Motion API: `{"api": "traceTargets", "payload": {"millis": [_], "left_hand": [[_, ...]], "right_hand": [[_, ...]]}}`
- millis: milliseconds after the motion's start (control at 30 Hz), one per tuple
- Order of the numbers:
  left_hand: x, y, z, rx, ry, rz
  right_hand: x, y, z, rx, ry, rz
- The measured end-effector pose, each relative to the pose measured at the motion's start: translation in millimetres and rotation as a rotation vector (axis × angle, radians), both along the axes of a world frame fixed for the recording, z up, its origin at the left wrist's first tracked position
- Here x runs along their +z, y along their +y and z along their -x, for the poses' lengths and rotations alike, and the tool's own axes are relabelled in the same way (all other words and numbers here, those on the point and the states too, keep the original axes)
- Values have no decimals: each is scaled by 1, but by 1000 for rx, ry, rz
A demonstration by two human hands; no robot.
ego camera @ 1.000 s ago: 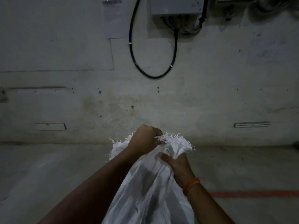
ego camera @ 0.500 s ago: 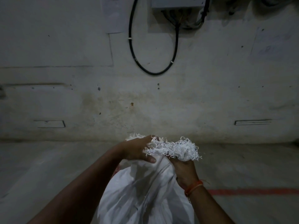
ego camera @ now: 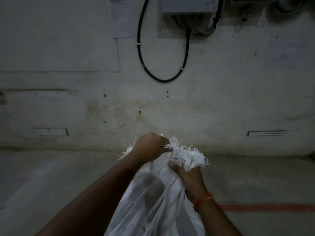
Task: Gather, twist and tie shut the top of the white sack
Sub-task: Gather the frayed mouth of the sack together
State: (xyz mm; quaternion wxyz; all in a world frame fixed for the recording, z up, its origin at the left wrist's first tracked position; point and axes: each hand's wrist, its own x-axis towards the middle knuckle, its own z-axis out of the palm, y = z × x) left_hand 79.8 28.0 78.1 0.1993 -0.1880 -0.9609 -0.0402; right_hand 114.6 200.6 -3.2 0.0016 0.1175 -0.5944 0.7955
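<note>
Left hand [ego camera: 150,147] now fisted higher on white sack [ego camera: 158,201]'s frayed woven top.

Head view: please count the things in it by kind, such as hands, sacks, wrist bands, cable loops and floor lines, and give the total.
Hands: 2, the left hand and the right hand, both gripping the sack
White sack: 1
Orange wrist band: 1
Black cable loop on the wall: 1
Red floor line: 1
Total: 6
</note>
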Motion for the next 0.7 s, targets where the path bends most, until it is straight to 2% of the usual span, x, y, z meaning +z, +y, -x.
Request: {"api": "traceTargets", "payload": {"millis": [67, 133, 267, 367, 433, 533, 633, 700], "left_hand": [[4, 8, 1, -54, 36, 49], [8, 14, 0, -89, 25, 79], [10, 3, -6, -191, -87, -77], [7, -16, -12, -117, -315, -233], [4, -27, -14, -41, -457, -217], [-5, -37, -17, -41, -570, -200], [-16, -41, -20, -33, -528, -246], [-23, -40, -27, -19, -385, -346]], "right_hand": [[1, -7, 5, 5, 23, -85], [1, -15, 11, -82, -2, -99], [-3, -18, 12, -183, -83, -52], [-11, -13, 13, -205, -175, -2], [-14, -8, 13, -200, -234, 30], [-16, -1, 11, -184, -232, 42], [-20, 2, 11, -216, -216, 49], [-21, 4, 12, -249, -187, 63]]}}
